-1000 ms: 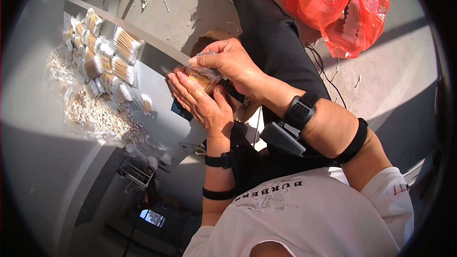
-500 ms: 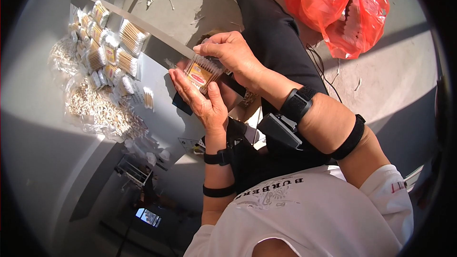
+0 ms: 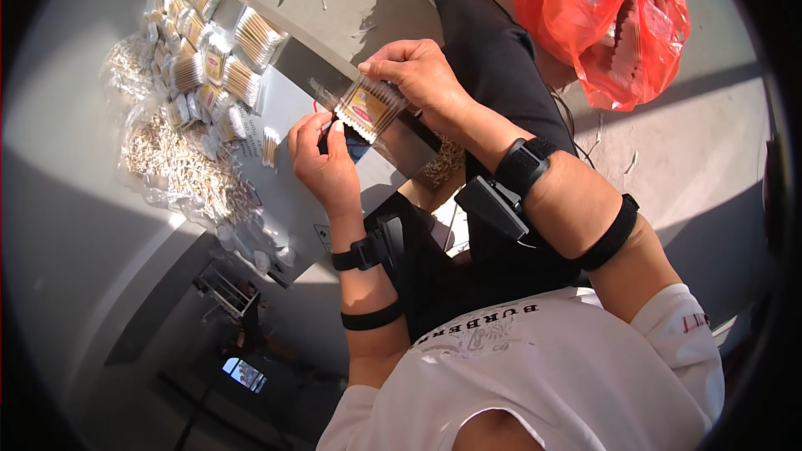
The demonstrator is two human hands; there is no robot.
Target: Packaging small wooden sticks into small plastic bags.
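A flat clear pack of cotton swabs (image 3: 370,110) with a yellow and red label is held up over the table's near edge. My right hand (image 3: 423,83) pinches its upper edge between thumb and fingers. At the pack's lower left corner, my left hand (image 3: 324,169) is closed, with thumb and fingertips together against that corner. Several filled swab packs (image 3: 185,72) are piled on the table to the left. Below them spreads a heap of loose cotton swabs (image 3: 171,159) on clear plastic. A few single swabs (image 3: 270,147) lie beside the heap.
The grey table (image 3: 292,192) runs diagonally along my left side. A red plastic bag (image 3: 585,25) holding more packs stands on the floor at upper right. Dark cables (image 3: 568,121) run near my leg. Stray swabs (image 3: 632,161) lie on the floor.
My left hand has gone from lying spread under the pack to pinching at its lower left corner. The pack has tilted, its label now turned more upward. The view has shifted slightly.
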